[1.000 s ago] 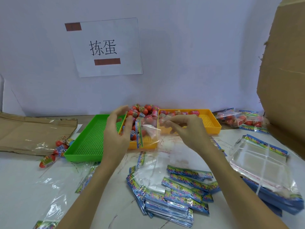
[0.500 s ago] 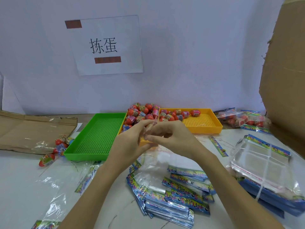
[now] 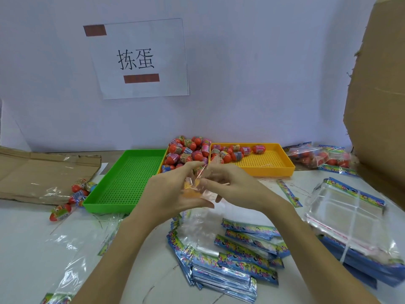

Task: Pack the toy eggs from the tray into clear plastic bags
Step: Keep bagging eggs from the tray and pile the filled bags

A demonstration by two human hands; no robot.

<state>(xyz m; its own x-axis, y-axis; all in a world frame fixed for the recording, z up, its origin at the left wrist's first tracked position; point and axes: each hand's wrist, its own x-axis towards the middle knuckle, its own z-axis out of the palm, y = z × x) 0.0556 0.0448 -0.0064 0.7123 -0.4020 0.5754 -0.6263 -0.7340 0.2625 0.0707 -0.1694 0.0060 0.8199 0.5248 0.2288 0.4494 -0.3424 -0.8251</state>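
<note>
While both forearms reach in from the bottom edge, nearest the camera lies a loose heap of flat bags with printed blue header cards (image 3: 232,264), glossy, fanned over each other on the white table (image 3: 28,233). Bottom left: crinkled clear film (image 3: 72,255) with glare on it. Right side: banded stack of clear bags (image 3: 350,218), blue-edged, slightly domed on top.

Mid-frame, hands meet over the table. Left hand (image 3: 168,191) and right hand (image 3: 232,185) both pinch one clear plastic bag (image 3: 198,187) between them, fingers curled on the film. Bag is thin, transparent, wrinkled, with an orange tint showing through it; can't tell if that's an egg inside or the tray behind. Its lower part hangs below the hands toward the heap.

Just behind the hands: green perforated tray (image 3: 131,178), rectangular, plastic. Touching its right side, two orange trays; the left orange tray (image 3: 163,160) is piled with toy eggs (image 3: 188,150), red-orange shells with printed wraps. Right orange tray (image 3: 269,165) holds a few eggs along its far left edge.

Left of the green tray: loose eggs (image 3: 72,198) on the table, flattened cardboard (image 3: 41,174) behind. Far right: packed bags of eggs (image 3: 322,159), cardboard wall (image 3: 379,106). Back wall: taped paper sign (image 3: 140,60).
</note>
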